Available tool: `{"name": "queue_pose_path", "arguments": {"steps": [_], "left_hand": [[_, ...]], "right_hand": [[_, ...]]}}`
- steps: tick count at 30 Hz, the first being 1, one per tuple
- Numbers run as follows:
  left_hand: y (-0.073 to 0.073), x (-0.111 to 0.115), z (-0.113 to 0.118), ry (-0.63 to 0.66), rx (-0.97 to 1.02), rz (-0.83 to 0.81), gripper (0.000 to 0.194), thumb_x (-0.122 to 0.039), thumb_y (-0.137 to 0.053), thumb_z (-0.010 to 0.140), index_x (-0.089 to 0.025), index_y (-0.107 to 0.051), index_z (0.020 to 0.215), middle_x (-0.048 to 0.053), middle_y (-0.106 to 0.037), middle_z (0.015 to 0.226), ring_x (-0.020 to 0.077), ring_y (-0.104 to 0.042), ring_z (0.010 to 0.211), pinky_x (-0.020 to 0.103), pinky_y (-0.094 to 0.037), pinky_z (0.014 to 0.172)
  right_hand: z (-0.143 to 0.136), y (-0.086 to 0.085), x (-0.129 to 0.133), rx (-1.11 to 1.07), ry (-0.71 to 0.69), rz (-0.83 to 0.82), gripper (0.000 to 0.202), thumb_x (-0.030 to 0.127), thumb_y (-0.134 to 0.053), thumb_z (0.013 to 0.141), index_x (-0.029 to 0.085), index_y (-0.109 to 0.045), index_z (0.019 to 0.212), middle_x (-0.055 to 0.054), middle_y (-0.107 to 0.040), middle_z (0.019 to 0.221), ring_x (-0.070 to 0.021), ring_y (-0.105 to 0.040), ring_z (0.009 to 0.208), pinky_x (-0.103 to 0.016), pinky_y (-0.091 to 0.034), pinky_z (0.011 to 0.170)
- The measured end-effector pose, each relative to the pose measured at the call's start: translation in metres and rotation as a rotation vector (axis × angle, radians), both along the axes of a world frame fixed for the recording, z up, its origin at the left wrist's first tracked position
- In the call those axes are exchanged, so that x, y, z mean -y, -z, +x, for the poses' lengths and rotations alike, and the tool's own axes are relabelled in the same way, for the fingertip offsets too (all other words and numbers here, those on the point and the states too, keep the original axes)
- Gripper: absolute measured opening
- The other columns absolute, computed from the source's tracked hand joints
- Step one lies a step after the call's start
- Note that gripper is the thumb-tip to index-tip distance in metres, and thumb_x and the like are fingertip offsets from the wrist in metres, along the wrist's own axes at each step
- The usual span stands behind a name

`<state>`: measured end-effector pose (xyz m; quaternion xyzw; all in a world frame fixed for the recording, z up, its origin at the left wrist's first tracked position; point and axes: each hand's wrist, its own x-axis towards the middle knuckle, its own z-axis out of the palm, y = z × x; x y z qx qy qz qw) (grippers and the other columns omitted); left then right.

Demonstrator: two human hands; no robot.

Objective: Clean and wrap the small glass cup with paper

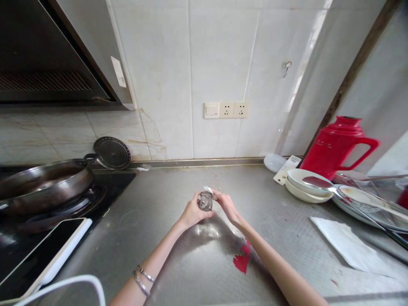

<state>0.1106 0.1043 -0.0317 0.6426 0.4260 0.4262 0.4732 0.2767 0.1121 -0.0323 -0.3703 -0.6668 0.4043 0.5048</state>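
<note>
Above the middle of the metal counter, my left hand (193,211) is closed around a small, round, grey-brown object (206,201) with a shiny, see-through look. Its exact kind is not clear. My right hand (227,205) meets it from the other side, fingertips pressed together at its upper right edge. By those fingertips shows a small white scrap (208,189), perhaps tissue; I cannot tell whether it is gripped or stuck to the object. A torn red piece (242,260), like paper, lies on the counter beside my right forearm.
Left, a pan (44,182) sits on the black stove, with a phone (41,259) and white cable in front. Right stand a red thermos (334,146), stacked bowls (307,187), plates with utensils, and a white napkin (347,244). A tiled wall closes off the back.
</note>
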Motion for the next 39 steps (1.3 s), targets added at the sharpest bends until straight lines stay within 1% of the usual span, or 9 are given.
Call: {"name": "queue_pose_path", "arguments": {"steps": [5, 10, 16, 19, 22, 24, 28, 33, 39], "left_hand": [[-0.006, -0.003, -0.005, 0.033, 0.081, -0.168, 0.062, -0.032, -0.081, 0.058, -0.017, -0.051, 0.111, -0.002, -0.059, 0.075, 0.0094, -0.056, 0.055, 0.02, -0.048, 0.047], [-0.008, -0.003, -0.006, 0.064, 0.109, -0.263, 0.067, -0.038, -0.08, 0.062, -0.016, -0.049, 0.117, 0.003, -0.066, 0.081, 0.0111, -0.061, 0.054, 0.022, -0.051, 0.047], [-0.003, -0.002, -0.008, 0.154, 0.084, -0.294, 0.077, -0.044, -0.079, 0.064, -0.016, -0.042, 0.126, 0.012, -0.069, 0.098, 0.0114, -0.063, 0.054, 0.021, -0.051, 0.045], [0.002, -0.003, -0.012, 0.249, 0.053, -0.258, 0.097, -0.039, -0.081, 0.062, -0.022, -0.025, 0.139, 0.015, -0.066, 0.11, 0.0131, -0.065, 0.06, 0.024, -0.053, 0.049], [0.006, -0.005, -0.014, 0.304, -0.011, -0.175, 0.126, -0.027, -0.085, 0.056, -0.027, 0.003, 0.147, 0.021, -0.057, 0.126, 0.0191, -0.068, 0.076, 0.032, -0.056, 0.063], [0.007, -0.006, -0.014, 0.288, -0.05, -0.083, 0.135, -0.023, -0.086, 0.053, -0.024, 0.012, 0.146, 0.024, -0.05, 0.134, 0.0263, -0.065, 0.099, 0.04, -0.053, 0.081], [0.005, -0.007, -0.013, 0.222, -0.134, 0.045, 0.127, -0.024, -0.086, 0.052, -0.019, -0.001, 0.146, 0.022, -0.049, 0.135, 0.0304, -0.053, 0.12, 0.046, -0.04, 0.101], [0.005, -0.006, -0.009, 0.19, -0.105, 0.118, 0.107, -0.024, -0.083, 0.058, -0.019, -0.015, 0.14, 0.017, -0.057, 0.126, 0.0271, -0.057, 0.115, 0.043, -0.04, 0.101], [0.013, -0.003, -0.003, 0.036, -0.055, 0.164, 0.087, -0.027, -0.081, 0.062, -0.017, -0.026, 0.129, 0.015, -0.062, 0.117, 0.0241, -0.063, 0.102, 0.039, -0.047, 0.092]], "right_hand": [[0.006, -0.001, -0.003, -0.024, -0.247, -0.013, 0.06, 0.015, -0.049, 0.075, 0.027, -0.049, 0.134, -0.003, -0.05, 0.14, -0.0261, -0.046, 0.128, -0.048, -0.043, 0.102], [-0.002, 0.008, 0.005, 0.025, -0.287, -0.012, 0.09, 0.013, -0.063, 0.066, 0.027, -0.024, 0.146, -0.01, -0.029, 0.152, -0.0272, -0.047, 0.127, -0.044, -0.047, 0.098], [-0.01, 0.022, 0.002, 0.011, -0.167, -0.002, 0.094, 0.018, -0.075, 0.061, 0.026, -0.031, 0.143, -0.013, -0.04, 0.144, -0.027, -0.054, 0.118, -0.042, -0.05, 0.093], [-0.009, 0.021, 0.001, -0.006, -0.159, -0.051, 0.094, 0.023, -0.078, 0.06, 0.025, -0.033, 0.142, -0.014, -0.044, 0.141, -0.0255, -0.061, 0.108, -0.041, -0.053, 0.089], [-0.008, 0.014, 0.002, -0.031, -0.161, -0.141, 0.093, 0.027, -0.077, 0.062, 0.022, -0.032, 0.143, -0.014, -0.053, 0.133, -0.0237, -0.067, 0.095, -0.04, -0.056, 0.082], [-0.007, 0.008, 0.004, -0.054, -0.183, -0.198, 0.093, 0.029, -0.077, 0.063, 0.019, -0.031, 0.143, -0.013, -0.061, 0.123, -0.0233, -0.069, 0.09, -0.039, -0.058, 0.079], [-0.006, -0.002, 0.006, -0.076, -0.204, -0.21, 0.087, 0.032, -0.077, 0.064, 0.018, -0.036, 0.14, -0.01, -0.067, 0.114, -0.0232, -0.069, 0.091, -0.039, -0.057, 0.082], [-0.009, -0.008, 0.009, -0.089, -0.178, -0.185, 0.072, 0.03, -0.074, 0.066, 0.017, -0.047, 0.132, -0.008, -0.068, 0.11, -0.0237, -0.068, 0.094, -0.04, -0.054, 0.086], [-0.013, -0.006, 0.012, -0.113, -0.162, -0.196, 0.074, 0.028, -0.076, 0.065, 0.018, -0.047, 0.132, -0.009, -0.065, 0.118, -0.025, -0.065, 0.102, -0.041, -0.052, 0.091]]}}
